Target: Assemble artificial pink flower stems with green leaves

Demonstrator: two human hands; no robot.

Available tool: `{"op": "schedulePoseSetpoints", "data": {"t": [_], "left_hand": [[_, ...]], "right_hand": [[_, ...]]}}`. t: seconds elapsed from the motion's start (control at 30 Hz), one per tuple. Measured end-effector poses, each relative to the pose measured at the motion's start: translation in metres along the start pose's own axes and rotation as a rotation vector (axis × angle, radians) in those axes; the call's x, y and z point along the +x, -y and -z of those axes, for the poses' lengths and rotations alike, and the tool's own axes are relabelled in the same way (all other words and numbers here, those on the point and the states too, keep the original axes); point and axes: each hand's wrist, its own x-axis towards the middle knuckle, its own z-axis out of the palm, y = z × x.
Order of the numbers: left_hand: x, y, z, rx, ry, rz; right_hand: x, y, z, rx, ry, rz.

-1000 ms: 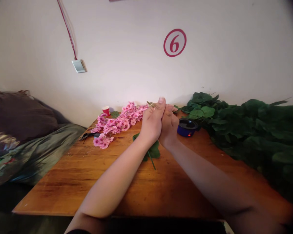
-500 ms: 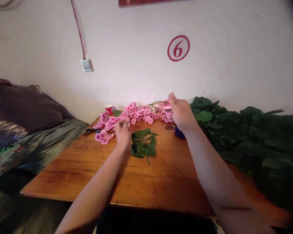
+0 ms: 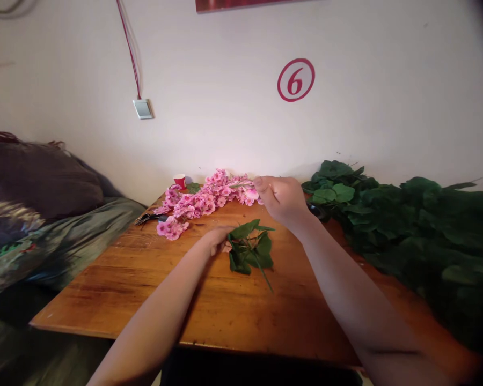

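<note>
My left hand [image 3: 218,239] is closed on the left edge of a sprig of green artificial leaves [image 3: 261,247], whose thin stem points toward me over the wooden table [image 3: 145,289]. The fingers are partly hidden behind the leaves. Higher and to the right, my right hand [image 3: 282,199] is pinched around a stem of pink artificial flowers [image 3: 250,196]. Its thin stalks stick out leftward from the fingers. Behind both hands lies a long heap of pink blossom sprays [image 3: 197,201], which overlaps in view with the held stem.
A large pile of dark green leaves [image 3: 406,230] covers the table's right side. At the back left stand a red paper cup [image 3: 179,181] and black-handled scissors or pliers [image 3: 147,218]. A dark object [image 3: 317,210] sits behind my right wrist. Stuffed bags [image 3: 36,187] lie left of the table.
My left hand has come down and right from the blossoms to the leaf sprig, which has shifted right. My right hand has moved left and lower with the flower stem.
</note>
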Motion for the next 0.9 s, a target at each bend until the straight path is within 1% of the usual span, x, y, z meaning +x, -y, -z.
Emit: {"op": "schedulePoseSetpoints", "data": {"t": [0.07, 0.2, 0.3, 0.37, 0.4, 0.43, 0.53, 0.63, 0.7, 0.8, 0.9], "left_hand": [[-0.002, -0.002, -0.003, -0.026, 0.062, 0.064], [-0.006, -0.008, -0.008, -0.131, 0.131, 0.044], [-0.011, -0.013, -0.011, -0.199, 0.203, -0.034], [-0.016, -0.017, -0.013, -0.221, 0.244, -0.118], [-0.019, -0.020, -0.013, -0.217, 0.245, -0.168], [-0.023, -0.023, -0.014, -0.200, 0.230, -0.216], [-0.034, -0.034, -0.015, -0.102, 0.129, -0.314], [-0.044, -0.041, -0.017, -0.021, 0.050, -0.359], [-0.047, -0.042, -0.018, 0.016, 0.044, -0.379], [-0.046, -0.038, -0.022, 0.043, 0.062, -0.387], [-0.040, -0.031, -0.026, -0.007, -0.007, -0.315]], "right_hand": [[0.000, 0.000, -0.002, -0.021, -0.006, 0.015], [-0.001, 0.001, -0.003, -0.007, -0.015, 0.032], [0.000, 0.001, -0.005, 0.042, -0.008, 0.024], [0.001, 0.000, -0.006, 0.074, 0.008, -0.010], [0.001, -0.001, -0.007, 0.088, 0.025, -0.038], [0.002, -0.002, -0.008, 0.102, 0.049, -0.074], [0.005, -0.010, -0.011, 0.129, 0.133, -0.182], [0.007, -0.022, -0.016, 0.140, 0.181, -0.248], [0.008, -0.031, -0.020, 0.152, 0.211, -0.282], [0.008, -0.043, -0.027, 0.191, 0.262, -0.322], [0.008, -0.051, -0.037, 0.232, 0.243, -0.371]]}}
